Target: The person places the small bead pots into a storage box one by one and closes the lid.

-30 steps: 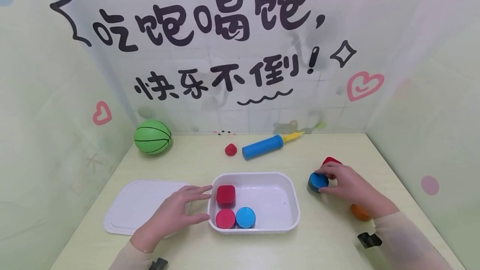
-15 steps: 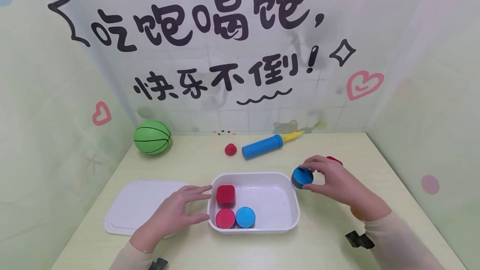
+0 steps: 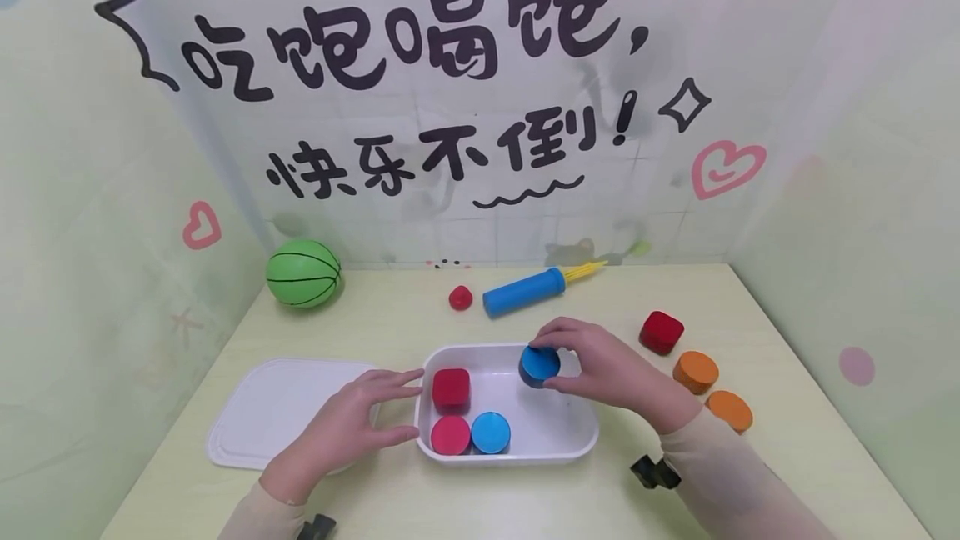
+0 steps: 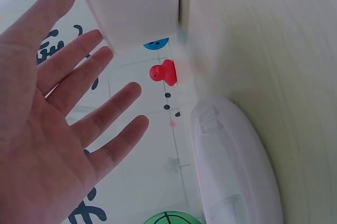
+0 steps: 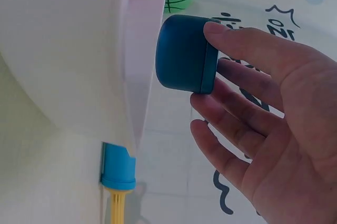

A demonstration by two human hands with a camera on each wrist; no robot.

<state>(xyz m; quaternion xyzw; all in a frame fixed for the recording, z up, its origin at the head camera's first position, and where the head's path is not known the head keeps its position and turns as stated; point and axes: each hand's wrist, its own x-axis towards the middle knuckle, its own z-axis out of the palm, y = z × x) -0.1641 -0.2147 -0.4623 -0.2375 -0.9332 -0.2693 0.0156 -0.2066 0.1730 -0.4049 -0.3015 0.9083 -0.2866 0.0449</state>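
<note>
My right hand (image 3: pixel 600 363) pinches a round blue tin (image 3: pixel 539 366) by its sides, thumb against fingers. In the right wrist view, the blue tin (image 5: pixel 181 53) shows a lid seam and hangs above the box's rim. The white plastic box (image 3: pixel 547 462) stands mid-table. Inside, along its left end, sit a square red tin (image 3: pixel 452 390), a round red tin (image 3: pixel 451 436) and another round blue tin (image 3: pixel 491 432). My left hand (image 3: pixel 360 415) has its fingers spread, the tips at the box's left wall; the left wrist view shows nothing in its palm.
A white lid (image 3: pixel 277 398) lies left of the box. Right of it are a square red tin (image 3: pixel 662 332) and two orange tins (image 3: pixel 696 371). Behind stand a green ball (image 3: pixel 303 273), a small red toy (image 3: pixel 461 298) and a blue hand pump (image 3: pixel 525 292).
My right hand has carried the blue tin leftward from the table's right side to above the box. The orange tins and square red tin at right are uncovered. The left hand stays put.
</note>
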